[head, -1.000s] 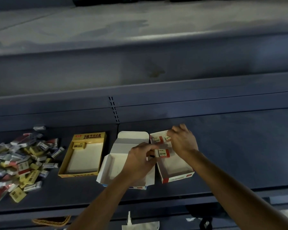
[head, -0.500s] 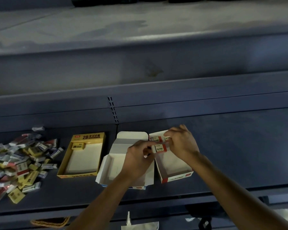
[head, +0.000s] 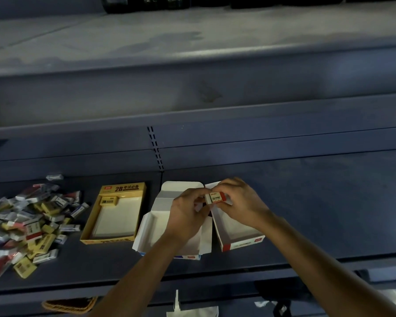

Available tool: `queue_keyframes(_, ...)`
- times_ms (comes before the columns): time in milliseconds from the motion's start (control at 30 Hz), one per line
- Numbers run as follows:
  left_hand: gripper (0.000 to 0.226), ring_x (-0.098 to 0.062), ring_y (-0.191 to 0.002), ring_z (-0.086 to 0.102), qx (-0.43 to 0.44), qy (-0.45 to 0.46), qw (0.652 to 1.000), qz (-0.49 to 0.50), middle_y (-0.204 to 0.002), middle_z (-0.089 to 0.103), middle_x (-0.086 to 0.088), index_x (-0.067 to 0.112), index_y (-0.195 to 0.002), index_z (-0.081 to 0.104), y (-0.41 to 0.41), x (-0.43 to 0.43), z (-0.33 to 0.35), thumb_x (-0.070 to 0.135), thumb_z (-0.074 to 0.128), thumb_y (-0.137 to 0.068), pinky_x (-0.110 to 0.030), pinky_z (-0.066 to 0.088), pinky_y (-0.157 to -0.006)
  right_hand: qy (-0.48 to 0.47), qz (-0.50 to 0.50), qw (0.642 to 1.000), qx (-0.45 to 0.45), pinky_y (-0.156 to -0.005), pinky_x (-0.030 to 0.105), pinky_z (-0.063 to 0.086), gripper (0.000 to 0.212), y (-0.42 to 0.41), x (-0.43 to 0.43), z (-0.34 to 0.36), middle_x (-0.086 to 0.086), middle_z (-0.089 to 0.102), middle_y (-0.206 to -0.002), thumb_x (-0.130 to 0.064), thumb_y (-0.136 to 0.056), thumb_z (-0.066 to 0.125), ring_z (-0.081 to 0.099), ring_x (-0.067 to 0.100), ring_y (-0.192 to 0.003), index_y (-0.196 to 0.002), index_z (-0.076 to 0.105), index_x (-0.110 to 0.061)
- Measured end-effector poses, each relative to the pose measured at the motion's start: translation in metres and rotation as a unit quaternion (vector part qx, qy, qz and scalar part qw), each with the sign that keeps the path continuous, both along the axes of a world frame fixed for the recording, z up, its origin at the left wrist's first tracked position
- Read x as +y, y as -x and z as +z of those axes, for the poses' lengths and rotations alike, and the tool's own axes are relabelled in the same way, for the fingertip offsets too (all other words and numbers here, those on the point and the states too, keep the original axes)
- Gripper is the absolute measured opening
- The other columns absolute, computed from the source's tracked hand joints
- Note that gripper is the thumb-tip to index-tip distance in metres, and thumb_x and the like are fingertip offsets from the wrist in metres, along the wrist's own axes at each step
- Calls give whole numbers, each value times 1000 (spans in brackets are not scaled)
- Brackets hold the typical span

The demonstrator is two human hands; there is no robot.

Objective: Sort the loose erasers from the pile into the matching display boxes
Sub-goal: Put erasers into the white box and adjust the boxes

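While my two hands meet over the boxes, I hold one red-and-white eraser (head: 216,197) between them. My right hand (head: 240,200) pinches its right end with thumb and fingers closed on it, and my left hand (head: 188,210) has its fingertips at the eraser's left end, curled in toward it. The eraser's face reads 2B, its long side runs roughly left to right, and it sits above the far end of the red-trimmed display box (head: 242,242), not yet down inside it. My hands hide the far end of that box, so I cannot tell what lies there; the near part shows a bare white floor.

Just left of it, touching or nearly so, is a white display box (head: 151,227) with its flaps folded open; my left wrist crosses over it. Further left, a little apart, lies the yellow display box (head: 114,213) marked 2B, with one yellow eraser (head: 109,200) lying in its far left corner and the rest of its floor bare.

Well to the left sits the pile of loose erasers (head: 30,223), a jumble of yellow, white, grey and red wrappers spread across the dark blue shelf (head: 318,202). One small pale eraser (head: 54,177) lies apart behind the pile, near the shelf's back wall.
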State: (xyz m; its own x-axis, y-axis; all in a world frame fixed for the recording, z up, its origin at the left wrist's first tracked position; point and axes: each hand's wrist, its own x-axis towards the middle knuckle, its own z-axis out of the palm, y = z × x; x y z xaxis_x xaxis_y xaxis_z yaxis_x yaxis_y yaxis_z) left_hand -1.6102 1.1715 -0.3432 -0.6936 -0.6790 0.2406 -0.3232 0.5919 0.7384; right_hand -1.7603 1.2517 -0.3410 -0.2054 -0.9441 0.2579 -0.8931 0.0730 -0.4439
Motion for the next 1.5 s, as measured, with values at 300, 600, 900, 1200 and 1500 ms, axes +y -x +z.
queue_keyframes(300, 34, -13, -110, 54, -152, 158, 975, 20, -120, 61, 6, 27, -122, 56, -8, 10, -2, 41, 52, -92, -22, 39, -91, -74, -56, 993, 76, -90, 29, 45, 31, 10, 2, -7, 0, 50, -118, -22, -87, 59, 44, 19, -113, -117, 60, -15)
queue_keyframes(600, 32, -20, -91, 64, -199, 226, 954, 6, -100, 70, 1, 25, -104, 68, -10, 20, -10, 45, 66, -79, -32, 51, -77, -124, -41, 987, 95, -98, 29, 41, 36, 0, -9, -21, 4, 48, -125, -17, -88, 57, 42, 22, -118, -123, 55, -13)
queue_keyframes(900, 25, -21, -90, 61, -183, 218, 959, 5, -96, 69, 2, 26, -98, 70, -11, 24, -5, 40, 68, -78, -29, 50, -74, -115, -71, 988, 70, -93, 31, 43, 25, -6, -11, -29, 6, 47, -123, -20, -91, 55, 45, 26, -114, -114, 54, -12)
queue_keyframes(1200, 24, -18, -101, 58, -149, 156, 976, 24, -107, 67, 2, 25, -108, 66, -12, 22, -9, 32, 60, -87, -26, 44, -84, -107, -85, 989, 53, -78, 33, 54, 19, -7, -11, -21, 1, 56, -114, -19, -89, 57, 51, 22, -107, -106, 63, -19)
queue_keyframes(1500, 38, -11, -120, 49, -196, 146, 965, 90, -132, 55, 7, 27, -132, 50, -32, 2, 2, 34, 49, -94, -22, 37, -99, -28, -38, 998, 48, -74, 21, 44, 23, -33, -21, 4, -2, 57, -111, -20, -90, 54, 54, 15, -101, -111, 63, -20)
